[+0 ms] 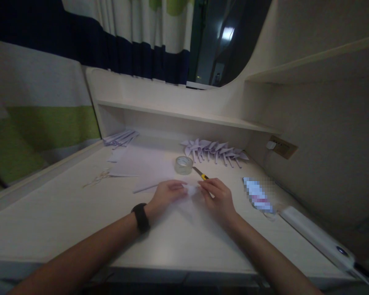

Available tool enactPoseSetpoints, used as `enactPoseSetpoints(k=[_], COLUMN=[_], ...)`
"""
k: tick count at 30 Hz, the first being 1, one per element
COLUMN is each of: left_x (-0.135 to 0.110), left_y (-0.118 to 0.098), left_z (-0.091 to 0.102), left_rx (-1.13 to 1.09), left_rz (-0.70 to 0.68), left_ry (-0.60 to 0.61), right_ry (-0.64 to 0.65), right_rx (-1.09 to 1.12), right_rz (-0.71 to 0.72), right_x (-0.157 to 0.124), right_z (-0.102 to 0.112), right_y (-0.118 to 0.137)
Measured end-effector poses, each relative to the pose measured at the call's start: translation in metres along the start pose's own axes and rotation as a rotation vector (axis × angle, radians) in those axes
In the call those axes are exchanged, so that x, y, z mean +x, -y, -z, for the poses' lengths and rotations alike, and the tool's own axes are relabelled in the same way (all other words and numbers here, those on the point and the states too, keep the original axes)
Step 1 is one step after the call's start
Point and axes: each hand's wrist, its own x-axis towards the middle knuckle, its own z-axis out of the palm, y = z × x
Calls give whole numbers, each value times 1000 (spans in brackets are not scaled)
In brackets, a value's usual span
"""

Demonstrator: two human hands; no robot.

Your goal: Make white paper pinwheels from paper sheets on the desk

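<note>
My left hand [167, 194] and my right hand [217, 197] meet over the pale desk [64, 213], both pinched on a small white piece of folded paper [192, 189] between them. A black band sits on my left wrist. Just beyond my right fingers lies a yellow-handled utility knife [201, 173]. A roll of clear tape [183, 164] stands behind the paper.
A row of folded paper shapes [215, 150] lines the back under the shelf. More folded pieces [120, 138] lie at the back left, with loose sheets [135, 164] and scissors [96, 179]. A blurred packet [258, 196] and a white bar-shaped device [316, 237] lie at the right.
</note>
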Motion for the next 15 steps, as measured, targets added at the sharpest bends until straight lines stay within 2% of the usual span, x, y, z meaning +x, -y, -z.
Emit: enactPoseSetpoints(k=[4,15], left_x=[-1,-6], left_y=[-1,-4], left_z=[-1,-7], left_rx=[45,157], left_rz=[-25,-72], left_ry=[16,-9], right_ry=[29,1], right_rx=[-43,-17], right_rz=[125,96], right_x=[-8,-10], right_z=[-10,-13], right_y=[10,9])
